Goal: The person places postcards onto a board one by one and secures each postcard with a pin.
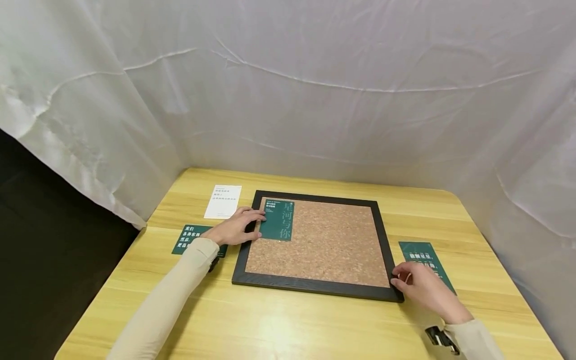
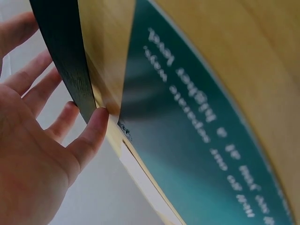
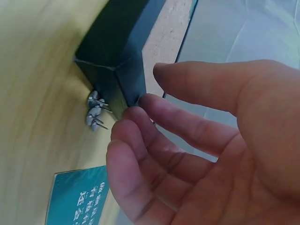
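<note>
A black-framed cork board lies on the wooden table. On its upper left corner rests a green card with white lettering. My left hand reaches over the left side of the frame, fingertips at the card's left edge. In the left wrist view its fingers are spread and relaxed along the frame. At the frame's lower right, my right hand has loosely bent fingers, thumb apart from them. The right wrist view puts its fingertips right at the frame's corner, close to several metal pushpins on the table.
Left of the board lie a white card and another green card, partly under my left forearm. A third green card sits to the right, partly hidden by my right hand. White curtains hang behind the table.
</note>
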Tool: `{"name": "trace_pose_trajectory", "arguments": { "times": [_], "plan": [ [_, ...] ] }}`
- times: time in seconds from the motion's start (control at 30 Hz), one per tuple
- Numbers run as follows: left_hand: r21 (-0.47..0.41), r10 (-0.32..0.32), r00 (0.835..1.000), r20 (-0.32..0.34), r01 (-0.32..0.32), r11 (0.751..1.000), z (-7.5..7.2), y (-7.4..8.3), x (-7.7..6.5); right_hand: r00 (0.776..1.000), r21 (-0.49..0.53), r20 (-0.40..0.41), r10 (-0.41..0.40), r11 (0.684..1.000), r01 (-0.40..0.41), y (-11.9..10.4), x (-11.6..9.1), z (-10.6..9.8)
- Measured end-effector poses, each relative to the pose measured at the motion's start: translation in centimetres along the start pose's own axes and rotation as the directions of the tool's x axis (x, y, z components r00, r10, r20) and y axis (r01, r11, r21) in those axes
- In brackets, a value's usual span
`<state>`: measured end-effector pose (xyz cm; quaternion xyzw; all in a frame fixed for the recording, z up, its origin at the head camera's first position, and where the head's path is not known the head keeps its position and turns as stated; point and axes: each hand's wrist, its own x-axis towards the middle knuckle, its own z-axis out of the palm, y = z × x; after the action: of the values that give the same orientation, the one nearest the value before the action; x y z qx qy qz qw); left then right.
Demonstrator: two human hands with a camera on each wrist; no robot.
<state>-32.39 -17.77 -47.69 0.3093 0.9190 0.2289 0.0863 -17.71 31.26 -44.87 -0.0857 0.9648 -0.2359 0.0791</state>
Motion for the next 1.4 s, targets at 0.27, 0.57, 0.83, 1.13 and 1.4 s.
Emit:
{"name": "trace_pose_trajectory", "arguments": {
  "times": [0.27,0.57,0.83,1.13,1.4],
  "plan": [
    [0.013,0.016,1.0,-0.002,-0.016,1.0,0.2,-0.2,0.0,0.999,0.014,-0.004,0.034,0.999,-0.033,0.6,-0.8,0.4],
    [0.014,0.015,1.0,-0.007,-0.015,1.0,-0.2,0.0,-0.1,0.998,-0.012,-0.06,-0.002,1.0,0.001,1.8,-1.0,0.5],
    [0.016,0.009,1.0,-0.002,-0.009,1.0,-0.1,0.0,0.0,0.998,-0.038,-0.058,0.012,0.999,-0.014,2.3,-0.6,0.5],
    [0.011,0.015,1.0,-0.007,-0.015,1.0,0.1,0.0,0.0,0.997,-0.055,-0.064,0.038,0.998,-0.041,2.5,-0.1,0.5],
    [0.005,0.012,1.0,-0.007,-0.012,1.0,0.0,0.0,-0.1,0.997,-0.067,-0.081,0.009,0.998,-0.014,2.7,0.0,0.4]
  ]
}}
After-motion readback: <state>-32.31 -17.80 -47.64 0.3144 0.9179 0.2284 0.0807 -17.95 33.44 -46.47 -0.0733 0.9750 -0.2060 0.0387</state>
